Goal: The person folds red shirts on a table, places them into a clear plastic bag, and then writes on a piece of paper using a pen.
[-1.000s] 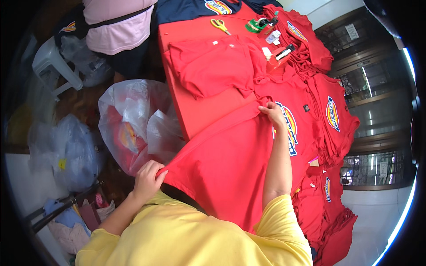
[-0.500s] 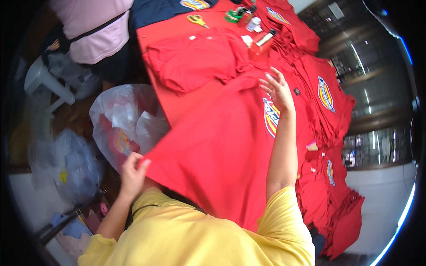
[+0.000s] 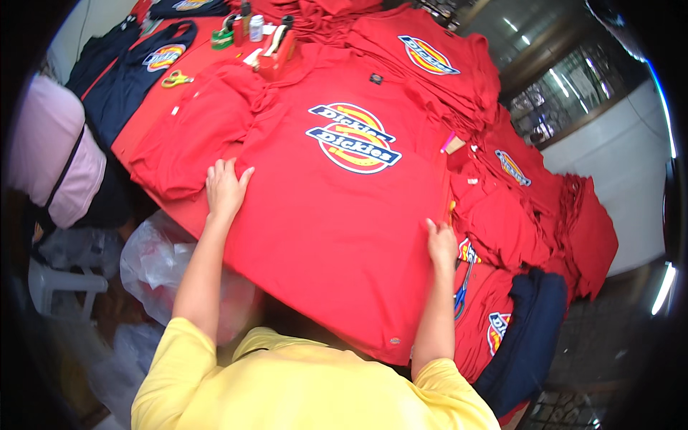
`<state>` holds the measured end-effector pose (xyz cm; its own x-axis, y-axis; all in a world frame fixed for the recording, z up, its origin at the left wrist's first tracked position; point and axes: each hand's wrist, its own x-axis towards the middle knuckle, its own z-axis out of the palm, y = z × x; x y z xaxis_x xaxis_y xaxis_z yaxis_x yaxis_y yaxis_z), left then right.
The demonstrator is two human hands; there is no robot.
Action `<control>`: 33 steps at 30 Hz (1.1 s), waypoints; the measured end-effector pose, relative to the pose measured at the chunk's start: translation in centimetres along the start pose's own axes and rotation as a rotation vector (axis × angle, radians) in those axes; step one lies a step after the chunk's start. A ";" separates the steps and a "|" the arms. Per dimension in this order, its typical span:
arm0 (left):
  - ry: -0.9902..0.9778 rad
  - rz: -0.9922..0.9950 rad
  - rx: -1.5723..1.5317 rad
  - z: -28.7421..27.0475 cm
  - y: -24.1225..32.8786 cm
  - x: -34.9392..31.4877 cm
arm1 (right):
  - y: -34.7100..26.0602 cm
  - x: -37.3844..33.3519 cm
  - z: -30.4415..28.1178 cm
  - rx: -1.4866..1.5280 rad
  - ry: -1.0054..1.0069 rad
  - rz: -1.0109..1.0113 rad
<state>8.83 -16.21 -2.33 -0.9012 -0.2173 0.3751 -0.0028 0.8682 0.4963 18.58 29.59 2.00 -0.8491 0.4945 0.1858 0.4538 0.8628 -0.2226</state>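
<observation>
A red T-shirt lies spread out on the table before me, its neck end far and its hem near me. It bears a multicoloured printed emblem on the chest, and a second, similar emblem shows just above. My left hand rests on the left side edge of the shirt, fingers spread and thumb apart. At the right side edge my right hand has its thumb and bent fingers closed on the cloth; the fingertips are partly hidden. Blue-handled scissors lie just right of my right wrist.
Piles of red shirts fill the far and right sides. A bunched red garment, yellow scissors, a red tape dispenser and small bottles sit at the far left. A plastic bag and a person in pink are left.
The shirt, lifted at its near left corner before, now lies flat. My left hand has moved up to its side edge; my right hand has come down from the air to the right edge.
</observation>
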 end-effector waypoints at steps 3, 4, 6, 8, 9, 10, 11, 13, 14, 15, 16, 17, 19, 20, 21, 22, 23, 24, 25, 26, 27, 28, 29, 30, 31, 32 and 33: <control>-0.070 -0.019 -0.056 2.0 0.0 3.1 | 0.8 0.0 3.2 -0.041 0.265 0.045; -0.103 -0.042 -0.101 1.9 -1.5 4.1 | 2.1 0.5 2.8 0.172 0.097 0.053; -0.388 -0.218 -0.855 -0.5 -2.3 4.5 | 6.5 0.4 1.7 0.629 -0.221 0.094; -0.378 -0.428 -1.362 -9.6 0.3 1.9 | 5.2 -3.5 -7.9 1.460 -0.421 0.215; -0.324 -0.266 -1.363 -12.3 -1.8 1.8 | 5.0 -4.5 -11.2 1.608 -0.165 -0.005; -0.343 -0.209 -1.444 -15.0 -0.4 2.5 | 5.1 -4.5 -13.2 1.697 -0.096 -0.129; -0.384 -0.185 -1.384 -16.4 1.0 3.5 | 5.1 -4.4 -14.8 1.789 -0.046 -0.258; -0.473 -0.099 -1.225 -15.6 2.8 7.4 | 5.1 1.0 -14.8 1.603 -0.170 -0.228; -0.518 -0.046 -1.123 -14.2 3.4 10.0 | 4.5 4.3 -13.8 1.347 -0.154 -0.146; -0.445 0.012 -1.083 -13.3 4.2 12.8 | 3.2 6.6 -14.9 1.260 -0.152 -0.079; -0.371 0.070 -1.038 -13.0 5.1 15.7 | 1.9 8.9 -16.1 1.177 -0.153 -0.010; -0.297 0.117 -1.112 -14.1 5.8 18.8 | 2.0 11.1 -17.9 1.394 0.004 -0.104; -0.262 0.176 -1.230 -16.7 7.8 23.6 | 1.7 14.3 -21.2 1.640 0.219 -0.192; -0.289 0.205 -1.277 -18.1 9.2 25.2 | 1.1 15.2 -23.1 1.685 0.282 -0.199; -0.315 0.226 -1.252 -20.4 9.5 26.3 | 0.3 15.6 -24.6 1.636 0.227 -0.210; -0.352 0.248 -1.243 -21.0 9.8 27.6 | -0.3 15.8 -25.4 1.571 0.185 -0.215; -0.328 0.255 -1.186 -20.5 10.3 28.2 | -0.8 16.0 -25.2 1.511 0.151 -0.242; -0.328 0.255 -1.124 -19.7 10.5 28.7 | -1.7 16.0 -24.1 1.458 0.113 -0.266; -0.350 0.258 -1.093 -16.3 10.8 29.2 | -1.4 15.4 -22.5 1.395 0.126 -0.249; -0.356 0.266 -1.046 -13.9 10.8 29.4 | -1.5 15.0 -20.6 1.351 0.131 -0.239; -0.431 0.239 -0.993 -12.0 9.5 29.7 | -2.4 14.1 -18.6 1.230 0.128 -0.142; -0.512 0.224 -0.947 -9.8 8.4 29.7 | -1.8 13.7 -15.9 1.257 0.098 -0.114; -0.469 0.202 -0.842 -7.6 7.2 29.0 | -2.9 12.2 -14.1 1.149 0.043 0.054; -0.489 0.294 -0.877 -4.3 6.8 27.9 | 0.0 12.3 -10.2 0.964 0.172 -0.134; -0.496 0.327 -0.773 -3.6 3.1 28.0 | -2.2 10.8 -8.2 0.894 0.048 -0.020; -0.590 0.377 -0.678 -0.9 2.2 27.2 | 0.2 10.2 -4.5 0.792 0.128 -0.155; -0.683 0.340 -0.623 1.2 0.2 25.6 | 1.0 8.5 -1.9 0.701 0.136 -0.188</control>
<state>-14.80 -21.09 6.38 -0.8690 0.4751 0.1381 0.3548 0.4039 0.8432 12.31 34.85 5.20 -0.8339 0.3930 0.3876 -0.0134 0.6875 -0.7260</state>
